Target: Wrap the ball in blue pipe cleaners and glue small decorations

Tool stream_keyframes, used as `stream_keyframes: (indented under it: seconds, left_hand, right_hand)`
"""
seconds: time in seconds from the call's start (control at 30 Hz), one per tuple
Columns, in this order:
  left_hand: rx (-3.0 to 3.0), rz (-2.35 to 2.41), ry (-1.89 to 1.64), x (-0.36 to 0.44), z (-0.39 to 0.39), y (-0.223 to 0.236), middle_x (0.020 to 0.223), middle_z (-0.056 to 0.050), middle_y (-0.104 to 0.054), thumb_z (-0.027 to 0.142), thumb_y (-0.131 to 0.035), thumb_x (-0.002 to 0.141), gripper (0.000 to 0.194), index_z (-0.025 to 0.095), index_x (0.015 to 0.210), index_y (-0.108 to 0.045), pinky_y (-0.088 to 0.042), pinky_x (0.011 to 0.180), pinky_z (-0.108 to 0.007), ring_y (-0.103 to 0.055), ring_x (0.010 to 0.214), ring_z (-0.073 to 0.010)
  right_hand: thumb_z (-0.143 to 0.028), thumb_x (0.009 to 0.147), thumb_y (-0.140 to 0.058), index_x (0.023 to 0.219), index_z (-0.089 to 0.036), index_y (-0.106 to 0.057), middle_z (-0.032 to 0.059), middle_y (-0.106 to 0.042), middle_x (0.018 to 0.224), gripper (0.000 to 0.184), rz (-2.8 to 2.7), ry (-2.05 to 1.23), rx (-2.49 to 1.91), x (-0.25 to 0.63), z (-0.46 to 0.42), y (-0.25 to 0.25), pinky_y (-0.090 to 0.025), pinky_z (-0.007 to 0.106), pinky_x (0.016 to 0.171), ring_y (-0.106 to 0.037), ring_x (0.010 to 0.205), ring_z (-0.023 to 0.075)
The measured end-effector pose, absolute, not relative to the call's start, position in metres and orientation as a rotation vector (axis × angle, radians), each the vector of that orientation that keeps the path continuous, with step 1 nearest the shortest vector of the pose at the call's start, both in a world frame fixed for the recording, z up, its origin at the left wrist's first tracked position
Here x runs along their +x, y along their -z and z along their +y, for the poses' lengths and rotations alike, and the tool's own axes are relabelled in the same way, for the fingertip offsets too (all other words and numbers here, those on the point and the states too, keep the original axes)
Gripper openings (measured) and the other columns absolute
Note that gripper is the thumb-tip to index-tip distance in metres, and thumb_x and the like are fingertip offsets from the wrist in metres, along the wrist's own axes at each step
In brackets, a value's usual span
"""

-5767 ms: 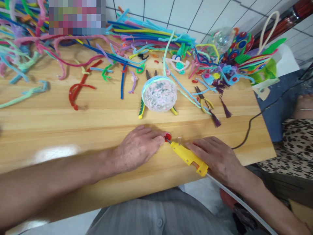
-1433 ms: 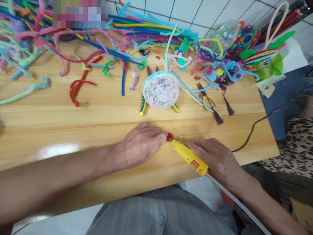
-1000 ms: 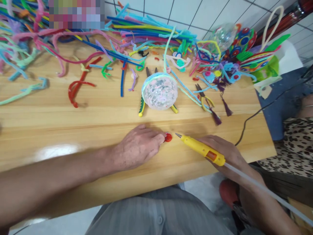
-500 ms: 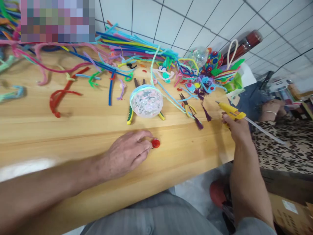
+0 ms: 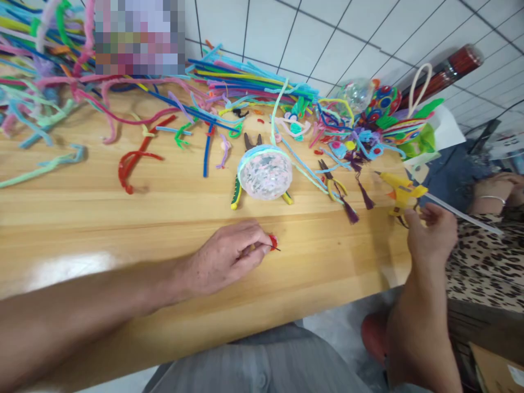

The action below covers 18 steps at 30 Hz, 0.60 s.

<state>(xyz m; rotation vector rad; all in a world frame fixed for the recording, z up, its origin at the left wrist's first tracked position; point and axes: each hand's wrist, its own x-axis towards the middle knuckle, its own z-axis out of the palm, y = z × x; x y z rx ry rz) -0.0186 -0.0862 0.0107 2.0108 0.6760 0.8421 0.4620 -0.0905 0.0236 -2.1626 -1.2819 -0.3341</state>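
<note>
My left hand [image 5: 229,254] is closed in a pinch just above the wooden table. At its fingertips is a small red round piece [image 5: 273,242], with a thin dark strand across it. My right hand [image 5: 434,232] is beside the yellow glue gun [image 5: 399,191], its fingers loosely apart and off the handle. The glue gun is at the table's right end, a clear glue stick [image 5: 462,210] jutting from its back. Beyond my left hand sits a clear, glittery dome [image 5: 265,176] edged with pale blue and green pipe cleaner, over green-and-yellow-handled pliers [image 5: 235,192].
Small yellow-handled pliers [image 5: 335,184] and purple tassels [image 5: 349,210] lie right of the dome. Bundled pipe cleaners [image 5: 249,79] line the tiled wall, with loose bent ones at left. Decorated crafts [image 5: 382,106] crowd the back right. Another person's hand [image 5: 493,194] rests at far right.
My right hand has let go of the glue gun and drawn back from it. My left hand has turned the red piece, bringing the dark strand into sight. The view has shifted left.
</note>
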Motion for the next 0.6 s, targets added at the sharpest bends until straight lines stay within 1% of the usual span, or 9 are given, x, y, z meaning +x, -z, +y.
stream_keyframes:
  seconds: [0.03,0.07,0.1,0.23,0.27,0.33,0.4,0.5,0.6]
  left_hand:
    - [1.992,0.673,-0.825,-0.018,-0.086,-0.012,0.085,-0.003,-0.07,0.017,-0.051,0.104,0.017,0.017,0.103,-0.068,-0.05,0.071,-0.023,-0.064,0.074,-0.0119]
    - [1.978,0.666,-0.814,-0.018,-0.087,-0.013,0.084,-0.003,-0.07,0.017,-0.051,0.104,0.017,0.016,0.104,-0.068,-0.05,0.07,-0.023,-0.064,0.073,-0.0119]
    - [1.965,0.655,-0.81,-0.018,-0.087,-0.014,0.083,-0.003,-0.069,0.017,-0.051,0.104,0.017,0.016,0.104,-0.069,-0.049,0.069,-0.024,-0.063,0.073,-0.0119]
    - [1.851,0.638,-0.787,-0.016,-0.091,-0.018,0.078,-0.002,-0.066,0.019,-0.053,0.104,0.017,0.016,0.098,-0.069,-0.047,0.066,-0.023,-0.06,0.069,-0.011]
    - [1.802,0.639,-0.776,-0.016,-0.092,-0.019,0.077,-0.001,-0.066,0.02,-0.054,0.104,0.017,0.016,0.098,-0.069,-0.047,0.065,-0.023,-0.06,0.068,-0.0108]
    - [1.668,0.664,-0.749,-0.015,-0.096,-0.022,0.077,-0.001,-0.067,0.023,-0.056,0.103,0.017,0.016,0.097,-0.07,-0.047,0.065,-0.023,-0.06,0.068,-0.0107]
    - [1.491,0.71,-0.719,-0.014,-0.098,-0.024,0.08,-0.002,-0.069,0.028,-0.058,0.102,0.017,0.016,0.097,-0.07,-0.047,0.066,-0.024,-0.061,0.07,-0.0111]
    - [1.233,0.781,-0.68,-0.014,-0.098,-0.028,0.08,-0.001,-0.068,0.036,-0.063,0.099,0.022,0.016,0.095,-0.07,-0.046,0.063,-0.023,-0.056,0.069,-0.0103]
    - [1.06,0.791,-0.667,-0.012,-0.097,-0.029,0.077,0.002,-0.063,0.043,-0.069,0.094,0.027,0.017,0.094,-0.066,-0.045,0.059,-0.02,-0.052,0.064,-0.0084]
  right_hand:
    - [-0.037,0.077,-0.08,0.106,-0.015,-0.073,0.0183,-0.072,0.099,0.037,-1.257,0.37,-2.081,0.447,-0.101,-0.027,-0.053,0.048,0.083,-0.067,0.082,0.0297]
    - [-0.039,0.08,-0.078,0.108,-0.017,-0.074,0.017,-0.073,0.101,0.035,-1.315,0.298,-1.997,0.428,-0.112,-0.031,-0.054,0.047,0.082,-0.068,0.084,0.0294]
    - [-0.04,0.086,-0.075,0.11,-0.02,-0.074,0.0149,-0.073,0.104,0.031,-1.408,0.187,-1.925,0.405,-0.121,-0.036,-0.055,0.047,0.086,-0.069,0.087,0.0286]
    - [-0.036,0.097,-0.071,0.118,-0.028,-0.068,0.0073,-0.073,0.115,0.023,-1.92,-0.426,-1.622,0.299,-0.142,-0.055,-0.054,0.043,0.097,-0.068,0.107,0.0256]
    - [-0.035,0.098,-0.071,0.124,-0.029,-0.066,0.0064,-0.072,0.115,0.027,-2.023,-0.57,-1.518,0.277,-0.144,-0.057,-0.054,0.041,0.097,-0.068,0.109,0.025]
    - [-0.035,0.098,-0.072,0.134,-0.03,-0.06,0.0055,-0.071,0.116,0.038,-2.09,-0.778,-1.373,0.245,-0.145,-0.058,-0.055,0.038,0.096,-0.068,0.108,0.0231]
    - [-0.038,0.097,-0.074,0.133,-0.03,-0.057,0.0042,-0.068,0.113,0.041,-1.974,-0.886,-1.342,0.228,-0.147,-0.054,-0.055,0.035,0.093,-0.066,0.103,0.021]
    - [-0.043,0.098,-0.073,0.122,-0.029,-0.06,0.0017,-0.064,0.104,0.031,-1.704,-1.063,-1.349,0.22,-0.153,-0.045,-0.055,0.032,0.086,-0.063,0.094,0.0185]
    - [-0.046,0.098,-0.072,0.117,-0.028,-0.063,0.0019,-0.065,0.104,0.028,-1.632,-1.232,-1.353,0.213,-0.158,-0.039,-0.053,0.031,0.085,-0.063,0.094,0.0185]
